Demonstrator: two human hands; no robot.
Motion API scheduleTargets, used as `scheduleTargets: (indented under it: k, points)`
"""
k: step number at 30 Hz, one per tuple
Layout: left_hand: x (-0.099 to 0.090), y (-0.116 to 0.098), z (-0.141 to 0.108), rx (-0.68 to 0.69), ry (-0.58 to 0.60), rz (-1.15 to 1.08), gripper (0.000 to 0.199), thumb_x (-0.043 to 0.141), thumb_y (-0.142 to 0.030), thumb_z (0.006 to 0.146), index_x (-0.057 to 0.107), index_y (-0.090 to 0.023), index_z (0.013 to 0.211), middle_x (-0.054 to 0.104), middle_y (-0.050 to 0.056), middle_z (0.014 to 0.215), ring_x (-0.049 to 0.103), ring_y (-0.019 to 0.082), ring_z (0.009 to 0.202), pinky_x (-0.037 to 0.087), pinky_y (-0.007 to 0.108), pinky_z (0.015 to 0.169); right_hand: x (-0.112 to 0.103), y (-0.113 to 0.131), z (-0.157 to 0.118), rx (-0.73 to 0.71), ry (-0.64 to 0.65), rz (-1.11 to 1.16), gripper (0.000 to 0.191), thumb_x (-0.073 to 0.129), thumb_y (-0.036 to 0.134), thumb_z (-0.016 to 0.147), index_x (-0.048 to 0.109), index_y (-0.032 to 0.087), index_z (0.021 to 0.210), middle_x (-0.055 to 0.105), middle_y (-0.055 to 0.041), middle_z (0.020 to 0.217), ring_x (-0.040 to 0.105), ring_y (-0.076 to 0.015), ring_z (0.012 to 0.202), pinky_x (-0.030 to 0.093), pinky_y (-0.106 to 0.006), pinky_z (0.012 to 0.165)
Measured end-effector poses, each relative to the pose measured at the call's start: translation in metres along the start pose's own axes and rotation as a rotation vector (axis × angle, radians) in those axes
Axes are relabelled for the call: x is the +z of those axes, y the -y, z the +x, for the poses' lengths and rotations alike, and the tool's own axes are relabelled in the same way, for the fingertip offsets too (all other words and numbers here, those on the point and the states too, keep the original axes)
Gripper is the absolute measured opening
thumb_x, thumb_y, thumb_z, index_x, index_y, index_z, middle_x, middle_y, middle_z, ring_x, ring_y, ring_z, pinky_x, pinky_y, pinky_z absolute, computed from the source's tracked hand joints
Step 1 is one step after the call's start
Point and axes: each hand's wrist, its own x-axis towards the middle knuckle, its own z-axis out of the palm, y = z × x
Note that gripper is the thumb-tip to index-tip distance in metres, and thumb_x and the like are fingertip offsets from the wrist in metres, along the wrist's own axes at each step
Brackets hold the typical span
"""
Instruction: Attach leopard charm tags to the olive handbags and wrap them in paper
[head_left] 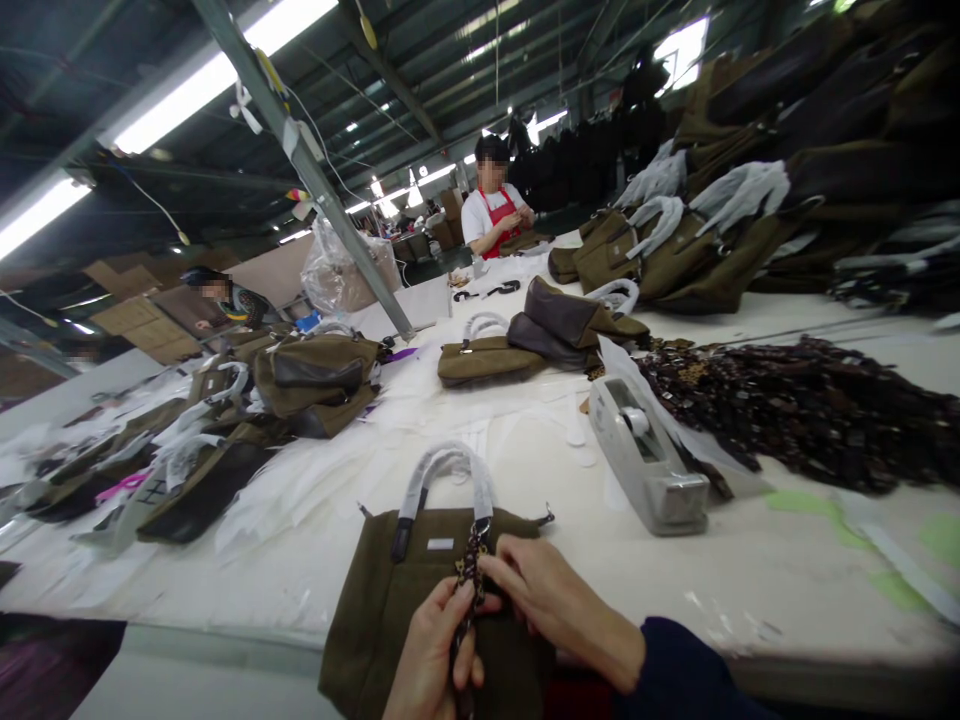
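Note:
An olive handbag [375, 610] lies at the table's front edge, its handle [450, 460] wrapped in white film and standing up. A small pale plate [441, 545] sits on its front. From the right handle base hangs a dark bag charm [471, 565] with gold-coloured bits. My left hand [442, 640] pinches the charm's lower part between thumb and fingers. My right hand [532, 585] is closed at the charm's right side, fingertips against it. Both hands are over the bag's front, which they partly hide.
A tape dispenser [649, 465] stands right of the bag, beside a heap of dark charms [817, 410]. Olive bags [315, 375] lie at left, more [660, 250] at back right. A co-worker in a red apron [496, 210] is across the table; another person [225, 300] bends at left.

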Motion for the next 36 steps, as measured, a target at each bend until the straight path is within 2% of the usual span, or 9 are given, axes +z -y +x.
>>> scheduleTargets:
  k: [2, 4, 8, 11, 15, 19, 24, 28, 36]
  points:
    - [-0.002, 0.004, 0.002, -0.001, 0.004, -0.005, 0.039, 0.074, -0.047, 0.08, 0.059, -0.013, 0.089, 0.074, 0.008, 0.094, 0.031, -0.005, 0.028, 0.04, 0.015, 0.033, -0.011, 0.002, 0.006, -0.057, -0.256, -0.183, 0.035, 0.049, 0.047, 0.096, 0.057, 0.019, 0.078, 0.064, -0.0041, 0.068, 0.059, -0.0171, 0.061, 0.042, -0.029, 0.058]
    - [-0.003, 0.006, 0.002, -0.001, 0.012, -0.017, 0.038, 0.074, -0.046, 0.081, 0.058, -0.013, 0.089, 0.075, 0.009, 0.094, 0.03, -0.004, 0.027, 0.04, 0.015, 0.032, -0.017, 0.007, 0.015, -0.068, -0.336, -0.253, 0.029, 0.056, 0.044, 0.094, 0.059, 0.019, 0.078, 0.064, -0.0033, 0.068, 0.059, -0.018, 0.064, 0.04, -0.03, 0.062]
    - [-0.002, 0.005, 0.001, 0.002, 0.015, -0.034, 0.036, 0.073, -0.045, 0.081, 0.057, -0.013, 0.088, 0.075, 0.007, 0.092, 0.031, -0.004, 0.027, 0.039, 0.015, 0.032, -0.012, 0.019, 0.025, -0.235, -0.295, -0.159, 0.011, 0.062, 0.02, 0.089, 0.063, 0.019, 0.079, 0.064, -0.0008, 0.077, 0.058, -0.0153, 0.071, 0.042, -0.027, 0.068]
    - [0.0, 0.002, -0.002, 0.031, 0.024, -0.053, 0.035, 0.073, -0.045, 0.082, 0.06, -0.013, 0.089, 0.07, 0.001, 0.08, 0.03, -0.004, 0.029, 0.038, 0.014, 0.033, 0.002, 0.021, 0.014, -0.433, -0.2, -0.106, 0.01, 0.06, 0.014, 0.09, 0.064, 0.019, 0.081, 0.063, -0.0006, 0.085, 0.058, -0.0137, 0.077, 0.045, -0.025, 0.072]
    - [0.002, 0.002, -0.003, 0.062, 0.035, -0.086, 0.034, 0.074, -0.044, 0.081, 0.063, -0.014, 0.092, 0.055, -0.007, 0.06, 0.027, -0.002, 0.03, 0.038, 0.014, 0.032, 0.018, 0.005, -0.011, -0.626, -0.116, -0.307, 0.011, 0.054, 0.013, 0.094, 0.064, 0.018, 0.094, 0.064, -0.0037, 0.091, 0.059, -0.0167, 0.083, 0.048, -0.027, 0.073]
    - [0.004, 0.003, -0.005, 0.072, 0.017, -0.099, 0.031, 0.069, -0.045, 0.085, 0.061, -0.015, 0.086, 0.051, -0.007, 0.055, 0.028, 0.001, 0.03, 0.04, 0.017, 0.032, 0.026, -0.009, -0.021, -0.67, -0.21, -0.483, 0.009, 0.054, 0.012, 0.094, 0.062, 0.017, 0.095, 0.064, -0.0048, 0.095, 0.059, -0.0187, 0.086, 0.05, -0.028, 0.071]
    - [0.006, 0.002, -0.005, 0.085, 0.018, -0.067, 0.037, 0.06, -0.052, 0.089, 0.06, -0.015, 0.081, 0.039, -0.01, 0.042, 0.029, 0.004, 0.031, 0.039, 0.017, 0.033, 0.029, -0.012, -0.021, -0.667, -0.15, -0.634, 0.009, 0.063, 0.011, 0.09, 0.059, 0.018, 0.096, 0.063, -0.0039, 0.102, 0.058, -0.0201, 0.091, 0.053, -0.029, 0.074]
    - [0.003, 0.005, 0.0, 0.065, 0.061, -0.034, 0.035, 0.066, -0.049, 0.087, 0.061, -0.015, 0.085, 0.042, -0.01, 0.043, 0.025, 0.001, 0.03, 0.034, 0.014, 0.032, 0.031, -0.014, -0.021, -0.714, -0.188, -0.664, 0.02, 0.064, 0.008, 0.087, 0.06, 0.016, 0.105, 0.063, -0.0047, 0.102, 0.057, -0.0211, 0.088, 0.054, -0.031, 0.071]
    - [-0.004, 0.016, 0.015, 0.076, 0.133, 0.021, 0.04, 0.065, -0.053, 0.086, 0.06, -0.014, 0.091, 0.045, -0.009, 0.035, 0.028, 0.004, 0.026, 0.032, 0.015, 0.031, 0.027, -0.015, -0.019, -0.783, -0.264, -0.728, 0.016, 0.06, 0.007, 0.086, 0.064, 0.014, 0.1, 0.066, -0.0083, 0.096, 0.06, -0.0233, 0.081, 0.055, -0.032, 0.063]
